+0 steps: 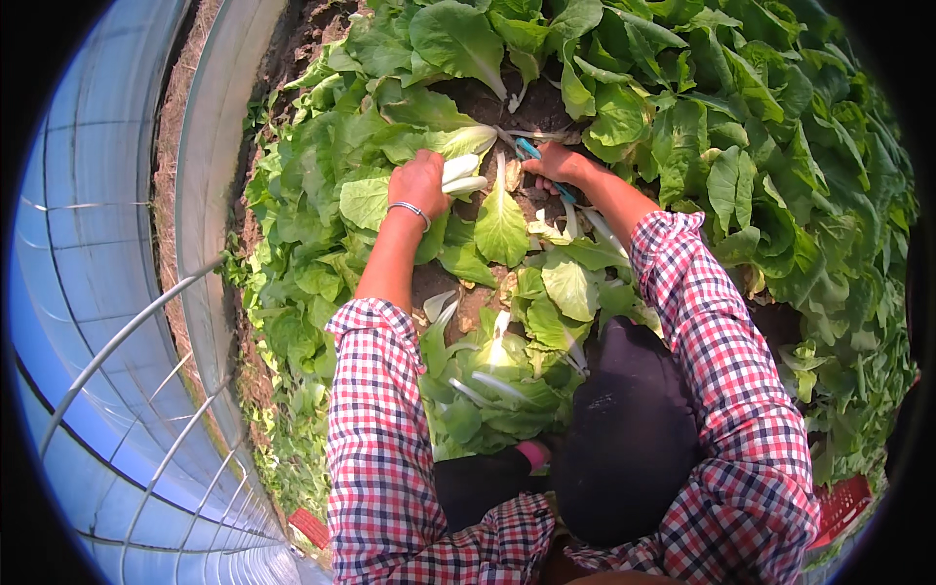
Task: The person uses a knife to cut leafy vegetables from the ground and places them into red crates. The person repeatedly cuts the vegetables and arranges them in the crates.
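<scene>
My left hand (419, 183) is closed around the white stalks of some leafy greens (461, 174), with the leaves spread beneath and beside it. Close by on the right, my right hand (552, 164) grips a small tool with teal handles (526, 148), partly hidden by the fingers, so its exact kind cannot be told. Between the hands a single green leaf with a pale stem (502, 227) lies on the soil. A dry brown leaf (513, 175) is beside that stem. Loose leaves and cut stalks (504, 351) lie in a heap nearer my body.
Dense leafy plants (731, 161) grow to the right and ahead. A plastic-film wall (102, 183) with metal hoops (139, 322) runs along the left. One red crate (310, 528) stands at lower left, another red crate (841, 508) at lower right. My dark-clad knee (629, 431) is bent below.
</scene>
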Demonstrator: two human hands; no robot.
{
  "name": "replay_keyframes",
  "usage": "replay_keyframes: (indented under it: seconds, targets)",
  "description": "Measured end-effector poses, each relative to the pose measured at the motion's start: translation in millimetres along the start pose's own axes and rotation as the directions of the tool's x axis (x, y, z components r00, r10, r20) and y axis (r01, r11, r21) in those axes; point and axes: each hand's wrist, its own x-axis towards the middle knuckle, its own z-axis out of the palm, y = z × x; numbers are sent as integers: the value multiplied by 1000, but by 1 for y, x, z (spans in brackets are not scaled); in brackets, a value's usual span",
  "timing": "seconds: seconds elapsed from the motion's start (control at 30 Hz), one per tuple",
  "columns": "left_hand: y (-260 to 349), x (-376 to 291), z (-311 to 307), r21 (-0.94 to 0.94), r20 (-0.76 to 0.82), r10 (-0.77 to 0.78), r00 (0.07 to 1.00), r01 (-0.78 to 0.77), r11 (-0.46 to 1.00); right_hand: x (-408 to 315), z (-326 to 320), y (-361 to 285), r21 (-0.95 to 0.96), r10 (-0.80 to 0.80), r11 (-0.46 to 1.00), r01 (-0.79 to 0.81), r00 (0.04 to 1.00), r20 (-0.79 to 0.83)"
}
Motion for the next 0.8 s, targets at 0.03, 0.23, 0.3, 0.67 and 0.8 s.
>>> replay_keyframes:
  seconds: [0.03, 0.23, 0.3, 0.67, 0.8]
  targets:
    - [2, -3, -1, -7, -29, 12, 1000, -12, 1000, -2, -4, -1, -50, 23, 999, -23, 1000, 8]
    - [22, -61, -18, -39, -314, 135, 940, -155, 987, -69, 3, 34, 225, -80, 969, 101, 992, -101]
    - [33, -95, -27, -90, -337, 118, 934, -156, 984, -92, 15, 34, 392, -181, 880, 268, 952, -245]
    - [98, -201, -19, -734, -368, -208, 906, -146, 663, -154, 50, -42, 784, -506, 424, 453, 837, -210]
    - [98, -223, -10, -986, -16, -331, 944, 40, 162, -162, 50, -46, 662, -422, 580, 476, 870, -256]
